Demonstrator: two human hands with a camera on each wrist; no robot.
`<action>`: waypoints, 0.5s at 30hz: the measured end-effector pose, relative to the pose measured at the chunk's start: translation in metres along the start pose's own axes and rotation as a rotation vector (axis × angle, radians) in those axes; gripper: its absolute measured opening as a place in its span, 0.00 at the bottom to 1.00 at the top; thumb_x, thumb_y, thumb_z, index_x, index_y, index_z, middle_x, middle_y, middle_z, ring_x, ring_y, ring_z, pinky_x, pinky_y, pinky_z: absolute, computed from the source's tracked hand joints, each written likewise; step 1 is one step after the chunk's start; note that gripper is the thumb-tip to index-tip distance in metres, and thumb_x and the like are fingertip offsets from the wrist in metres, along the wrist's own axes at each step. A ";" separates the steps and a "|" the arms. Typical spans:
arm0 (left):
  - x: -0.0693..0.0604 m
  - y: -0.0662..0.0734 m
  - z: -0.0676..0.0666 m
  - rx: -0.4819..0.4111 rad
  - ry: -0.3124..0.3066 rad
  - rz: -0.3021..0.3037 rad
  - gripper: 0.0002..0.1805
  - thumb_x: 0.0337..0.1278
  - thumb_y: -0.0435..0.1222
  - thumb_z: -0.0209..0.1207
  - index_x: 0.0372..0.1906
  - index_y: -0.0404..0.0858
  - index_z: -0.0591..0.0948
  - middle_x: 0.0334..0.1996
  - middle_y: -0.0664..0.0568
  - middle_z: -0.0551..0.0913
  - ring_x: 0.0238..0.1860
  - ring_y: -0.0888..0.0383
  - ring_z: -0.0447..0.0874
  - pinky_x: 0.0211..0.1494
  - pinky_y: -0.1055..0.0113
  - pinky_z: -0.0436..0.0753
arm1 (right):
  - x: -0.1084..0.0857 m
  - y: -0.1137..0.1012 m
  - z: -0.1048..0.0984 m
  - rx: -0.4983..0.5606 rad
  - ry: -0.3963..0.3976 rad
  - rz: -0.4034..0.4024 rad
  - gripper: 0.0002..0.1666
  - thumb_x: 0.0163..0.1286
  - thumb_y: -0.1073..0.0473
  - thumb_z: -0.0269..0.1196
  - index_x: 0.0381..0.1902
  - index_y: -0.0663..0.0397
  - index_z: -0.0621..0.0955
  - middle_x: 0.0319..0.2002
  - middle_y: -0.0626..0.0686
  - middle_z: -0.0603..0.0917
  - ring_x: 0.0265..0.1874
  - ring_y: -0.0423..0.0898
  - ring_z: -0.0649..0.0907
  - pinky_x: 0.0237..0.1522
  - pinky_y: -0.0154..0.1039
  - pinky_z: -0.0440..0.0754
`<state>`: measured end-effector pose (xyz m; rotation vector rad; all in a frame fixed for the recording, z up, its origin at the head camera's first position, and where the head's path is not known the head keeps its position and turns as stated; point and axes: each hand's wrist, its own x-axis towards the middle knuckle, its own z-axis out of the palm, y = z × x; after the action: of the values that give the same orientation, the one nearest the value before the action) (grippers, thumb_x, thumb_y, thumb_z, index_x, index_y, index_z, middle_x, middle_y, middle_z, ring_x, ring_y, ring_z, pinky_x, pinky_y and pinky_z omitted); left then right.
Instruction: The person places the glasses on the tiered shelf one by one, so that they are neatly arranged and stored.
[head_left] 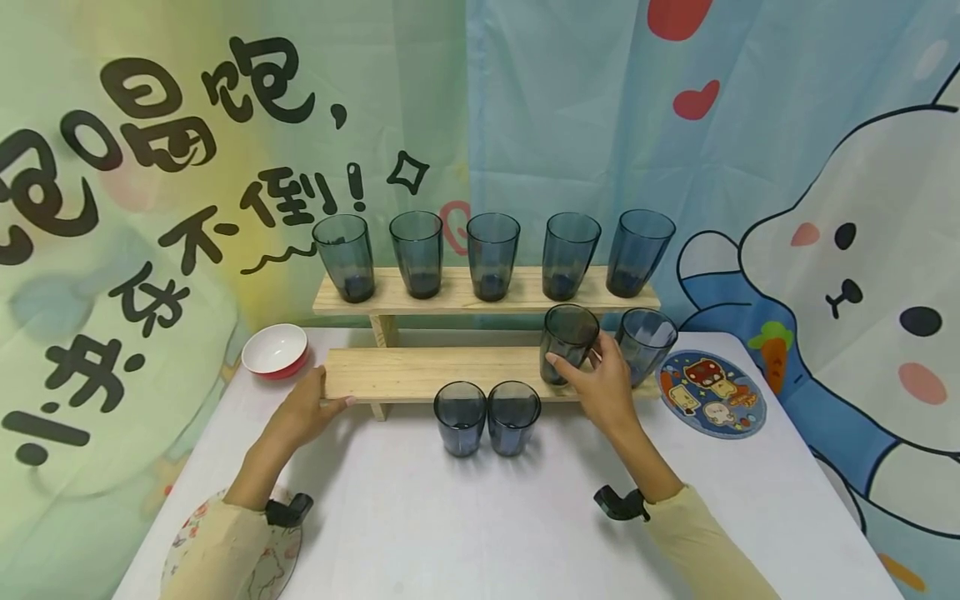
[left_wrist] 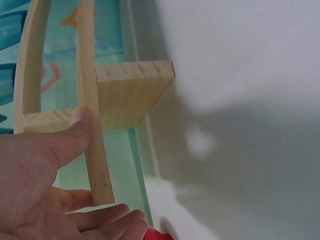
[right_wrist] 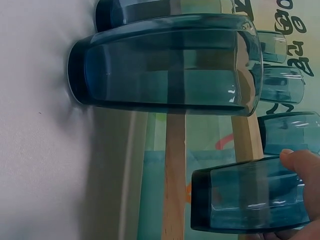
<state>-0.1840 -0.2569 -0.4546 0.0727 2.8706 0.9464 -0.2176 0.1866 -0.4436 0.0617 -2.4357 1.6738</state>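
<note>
A two-tier wooden shelf (head_left: 435,371) stands on the table. My left hand (head_left: 306,410) holds the left end of its lower board; in the left wrist view the thumb (left_wrist: 75,137) lies on the board's edge. With fingers and thumb, my right hand (head_left: 602,385) grips a smoky blue glass (head_left: 567,333) upright at the lower board's right part. In the right wrist view that glass (right_wrist: 250,200) has its base close to the board; contact cannot be told. Another glass (head_left: 645,342) stands to its right. Two more glasses (head_left: 460,421) stand side by side on the table in front.
Several matching glasses (head_left: 492,250) line the upper board (head_left: 457,304). A red and white bowl (head_left: 276,350) sits left of the shelf. A blue round mat (head_left: 712,393) with cartoon figures lies at the right, and a patterned round mat (head_left: 273,567) lies under the left forearm.
</note>
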 end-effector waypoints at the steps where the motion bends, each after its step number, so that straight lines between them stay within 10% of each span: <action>1: 0.000 0.000 0.000 0.000 0.000 -0.001 0.45 0.74 0.43 0.65 0.75 0.15 0.56 0.67 0.18 0.69 0.69 0.27 0.71 0.71 0.33 0.70 | 0.001 0.000 0.000 -0.001 0.000 0.000 0.49 0.68 0.48 0.76 0.78 0.60 0.66 0.73 0.65 0.67 0.79 0.64 0.66 0.80 0.51 0.63; 15: 0.001 -0.002 0.001 0.003 0.001 0.002 0.45 0.74 0.43 0.65 0.75 0.15 0.57 0.67 0.19 0.70 0.69 0.26 0.70 0.72 0.33 0.70 | 0.000 0.003 0.002 -0.020 0.002 0.009 0.50 0.68 0.47 0.76 0.78 0.59 0.66 0.74 0.66 0.66 0.79 0.64 0.65 0.80 0.51 0.63</action>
<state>-0.1852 -0.2575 -0.4567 0.0757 2.8737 0.9434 -0.2188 0.1856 -0.4471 0.0460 -2.4547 1.6516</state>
